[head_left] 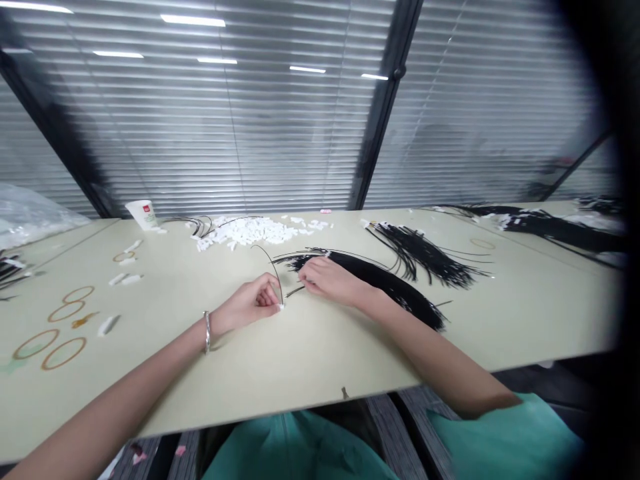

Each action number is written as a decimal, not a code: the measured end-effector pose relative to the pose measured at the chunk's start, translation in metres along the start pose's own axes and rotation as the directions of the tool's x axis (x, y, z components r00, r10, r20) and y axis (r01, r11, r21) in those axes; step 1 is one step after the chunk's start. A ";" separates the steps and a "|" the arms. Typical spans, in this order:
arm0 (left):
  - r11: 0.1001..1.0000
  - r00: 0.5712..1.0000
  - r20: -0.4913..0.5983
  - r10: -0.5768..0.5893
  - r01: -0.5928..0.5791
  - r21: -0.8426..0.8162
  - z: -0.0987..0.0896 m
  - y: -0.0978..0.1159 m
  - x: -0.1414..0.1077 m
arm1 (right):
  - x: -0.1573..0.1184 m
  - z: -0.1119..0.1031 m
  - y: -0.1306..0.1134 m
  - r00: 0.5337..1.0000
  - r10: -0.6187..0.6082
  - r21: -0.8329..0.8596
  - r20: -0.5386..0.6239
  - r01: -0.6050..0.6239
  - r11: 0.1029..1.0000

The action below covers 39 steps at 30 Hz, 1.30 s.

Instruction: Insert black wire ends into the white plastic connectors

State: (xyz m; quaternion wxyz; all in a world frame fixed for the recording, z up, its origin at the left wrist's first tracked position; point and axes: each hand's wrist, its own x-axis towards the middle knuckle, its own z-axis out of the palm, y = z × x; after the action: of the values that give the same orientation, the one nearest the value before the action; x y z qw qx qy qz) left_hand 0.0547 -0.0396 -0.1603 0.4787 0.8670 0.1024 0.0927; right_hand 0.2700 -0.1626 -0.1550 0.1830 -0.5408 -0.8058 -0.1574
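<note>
Over the middle of the table, my left hand (254,301) is closed, thumb and finger pinching a small white connector (281,307). A thin black wire (276,269) curves upward from that connector. My right hand (327,279) is also closed, just right of the left one, at the near side of a thick bundle of black wires (405,293). Out of its fingers a short black wire end (295,291) points toward the left hand, apart from the white connector. The rest of that wire is hidden behind the right hand.
A heap of white connectors (255,231) lies at the back, near a paper cup (143,215). More black wire bundles (425,255) are to the right. Rubber bands (64,353) and a few loose white pieces (107,325) lie left; a plastic bag (35,212) is far left.
</note>
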 end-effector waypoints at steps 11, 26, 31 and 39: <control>0.998 1.000 0.011 0.010 -0.010 0.067 -0.001 0.004 -0.001 | -0.006 -0.058 0.017 0.655 0.593 0.863 -0.468 0.194 0.467; 0.998 0.999 0.033 0.007 -0.009 0.064 -0.001 0.003 -0.001 | -0.022 -0.121 0.013 0.417 0.802 0.839 -0.428 0.513 0.181; 0.998 0.999 0.034 0.003 -0.005 0.060 -0.001 0.001 0.000 | -0.017 -0.147 -0.003 0.294 0.924 0.580 -0.246 0.808 -0.103; 0.999 0.999 0.030 0.013 -0.015 0.051 -0.001 0.000 0.000 | -0.012 -0.103 0.024 0.471 0.805 0.911 -0.361 0.363 0.195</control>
State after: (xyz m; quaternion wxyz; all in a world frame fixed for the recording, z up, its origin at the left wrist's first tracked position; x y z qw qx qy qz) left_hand 0.0549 -0.0390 -0.1600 0.4573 0.8809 0.0915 0.0805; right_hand 0.3094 -0.2106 -0.0681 0.8554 -0.2874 -0.3970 0.1677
